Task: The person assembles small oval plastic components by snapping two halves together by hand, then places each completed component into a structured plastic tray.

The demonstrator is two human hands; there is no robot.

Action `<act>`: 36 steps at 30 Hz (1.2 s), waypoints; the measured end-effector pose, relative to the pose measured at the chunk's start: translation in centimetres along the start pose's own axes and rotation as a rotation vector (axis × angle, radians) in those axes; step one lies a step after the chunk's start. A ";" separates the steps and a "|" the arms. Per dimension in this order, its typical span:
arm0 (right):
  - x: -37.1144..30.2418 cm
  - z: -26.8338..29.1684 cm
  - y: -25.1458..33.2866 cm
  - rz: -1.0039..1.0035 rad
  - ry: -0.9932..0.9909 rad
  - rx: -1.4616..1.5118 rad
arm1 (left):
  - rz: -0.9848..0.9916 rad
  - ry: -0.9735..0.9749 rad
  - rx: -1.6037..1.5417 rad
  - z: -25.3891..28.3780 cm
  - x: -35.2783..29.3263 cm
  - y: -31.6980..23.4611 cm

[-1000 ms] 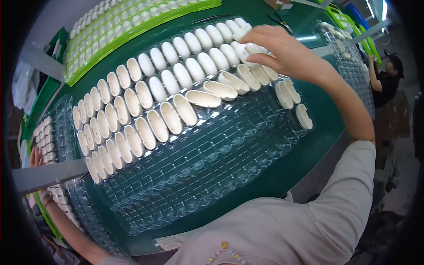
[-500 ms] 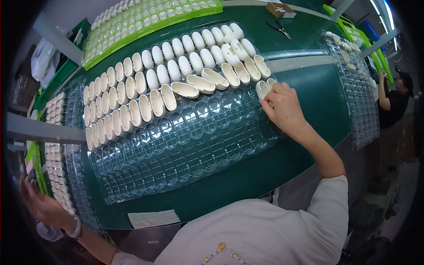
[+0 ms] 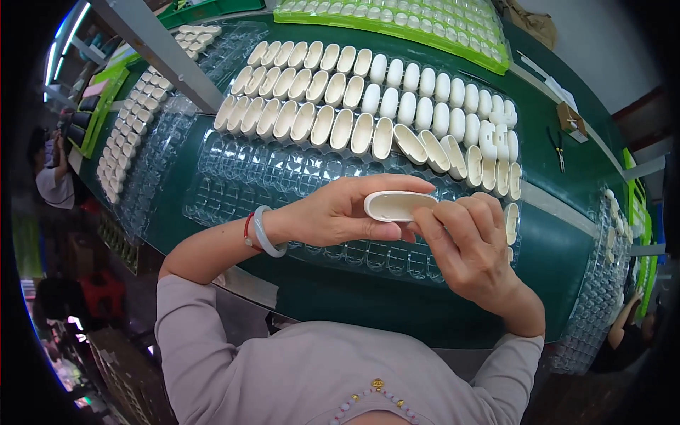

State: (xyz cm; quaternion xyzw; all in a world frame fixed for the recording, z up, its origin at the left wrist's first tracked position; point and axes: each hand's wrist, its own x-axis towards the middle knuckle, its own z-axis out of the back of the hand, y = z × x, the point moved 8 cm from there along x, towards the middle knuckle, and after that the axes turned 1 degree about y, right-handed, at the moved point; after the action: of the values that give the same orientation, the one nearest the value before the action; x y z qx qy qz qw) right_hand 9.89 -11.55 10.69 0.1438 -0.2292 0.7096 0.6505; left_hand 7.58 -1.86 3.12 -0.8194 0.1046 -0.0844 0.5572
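Observation:
A hollow, off-white oval shell (image 3: pixel 386 204) is held level above the clear tray, its open side toward me. My left hand (image 3: pixel 322 212) has it by the left end, between thumb and index finger. On its right end, my right hand (image 3: pixel 467 244) closes with bent fingers; the fingertips are partly hidden. Beyond both hands, rows of similar shells stand in the clear plastic blister tray (image 3: pixel 248 166). Some show hollow insides, such as the shell (image 3: pixel 322 125); others turn a smooth white back, such as the shell (image 3: pixel 423 112). Several lie tilted in the nearest row.
Green crates of small pale parts, including the light-green crate (image 3: pixel 397 27), stand at the back. Black pliers (image 3: pixel 558 150) and a small cardboard box (image 3: pixel 571 122) lie at right. A grey post (image 3: pixel 159 53) rises at left. More filled trays flank the table, and other people work on both sides.
My left hand has come in from the far left to the middle. My right hand has left the tray's right end, and both hands now hold a shell. The view has turned.

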 end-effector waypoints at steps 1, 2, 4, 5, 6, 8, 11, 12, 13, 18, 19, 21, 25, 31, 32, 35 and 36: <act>0.0 0.1 -0.5 -0.005 -0.075 0.059 | 0.039 0.006 -0.027 0.3 0.3 0.1; -0.2 0.1 -1.0 -0.011 -0.148 0.119 | 0.043 0.005 -0.024 0.8 0.5 0.3; 0.0 -0.8 -2.3 -0.019 -0.158 0.198 | -0.051 0.047 0.015 1.5 0.8 -0.1; 0.3 -1.5 -3.8 -0.130 -0.164 0.362 | -0.034 0.035 0.017 2.2 0.8 0.1; 0.4 -2.4 -5.2 -0.244 -0.162 0.529 | -0.031 0.033 0.006 2.6 0.9 0.2; 0.5 -4.8 -6.5 -0.346 -0.041 0.682 | -0.016 0.015 -0.092 3.9 1.1 1.0; 0.6 -7.2 -7.1 -0.337 -0.041 0.838 | 0.032 -0.032 -0.188 4.8 1.2 2.4; 0.6 -7.9 -7.3 -0.350 -0.025 0.843 | 0.066 -0.069 -0.293 5.1 1.2 3.1; 0.5 -8.6 -7.5 -0.356 -0.011 0.895 | 0.071 -0.067 -0.311 5.2 1.3 3.2; 0.1 -10.6 -7.1 -0.450 0.028 1.299 | 0.222 -0.133 -0.585 6.0 1.1 4.9; 0.3 -10.5 -6.7 -0.482 0.029 1.343 | 0.229 -0.128 -0.584 5.9 1.2 5.0; 0.4 -9.9 -6.5 -0.402 0.024 1.282 | 0.238 -0.108 -0.578 5.5 1.3 4.9; -0.2 -9.8 -6.0 -0.414 0.051 1.404 | 0.259 -0.205 -0.266 4.7 1.5 4.3; -1.7 -10.9 -5.7 -0.583 0.193 1.647 | 0.094 -0.182 0.278 5.6 0.5 2.9; -1.8 -11.1 -5.7 -0.604 0.184 1.697 | 0.094 -0.182 0.278 5.6 0.6 2.8; -1.6 -10.8 -5.9 -0.549 0.135 1.675 | -0.138 -0.160 0.487 4.9 0.8 0.9; -1.5 -10.9 -5.9 -0.549 0.138 1.676 | -0.144 -0.175 0.534 4.9 0.7 0.8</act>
State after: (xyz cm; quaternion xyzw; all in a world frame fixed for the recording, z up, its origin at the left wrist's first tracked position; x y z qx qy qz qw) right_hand 16.89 -6.94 1.40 0.5800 0.4489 0.4701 0.4909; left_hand 9.45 2.09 0.60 -0.6534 -0.0281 -0.0771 0.7526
